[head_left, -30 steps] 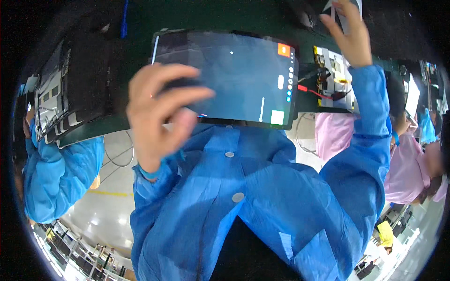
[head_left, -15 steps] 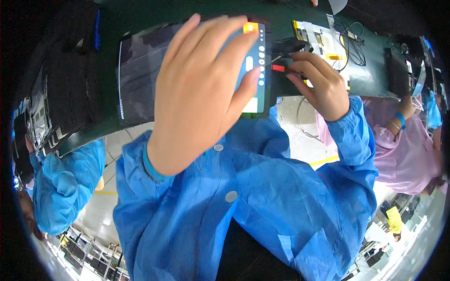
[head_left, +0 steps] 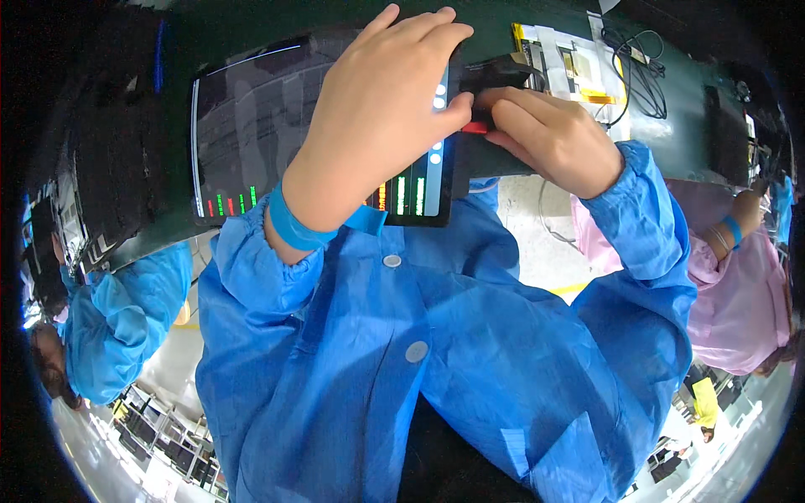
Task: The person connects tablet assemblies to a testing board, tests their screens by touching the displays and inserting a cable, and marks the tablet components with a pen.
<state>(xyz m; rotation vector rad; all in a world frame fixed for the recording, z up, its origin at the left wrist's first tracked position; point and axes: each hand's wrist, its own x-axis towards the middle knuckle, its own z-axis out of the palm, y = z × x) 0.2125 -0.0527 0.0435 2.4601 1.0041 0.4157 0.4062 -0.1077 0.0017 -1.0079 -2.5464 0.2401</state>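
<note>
A dark tablet (head_left: 251,126), its screen lit with small red and green writing and a column of pale icons, lies on the dark green bench in front of me. My left hand (head_left: 377,101) stretches across its right half with fingers extended, the thumb by the right edge. Beside that edge my right hand (head_left: 549,134) is closed in a pinch. A small red piece (head_left: 475,128) sticks out from its fingertips near my left thumb; the rest of it is hidden. Just beyond the right hand lies a black object (head_left: 495,74), partly covered.
At the back right rests a white and yellow flat assembly (head_left: 574,67), with a coiled black cable (head_left: 646,80) next to it. Dark stacked material (head_left: 109,126) occupies the bench's left. A person in pink (head_left: 738,277) sits at right, one in blue (head_left: 126,318) at left.
The tablet has shifted left and turned slightly, and coloured writing now shows on its screen. My left hand has moved up and right; my right hand has come left, closer to it.
</note>
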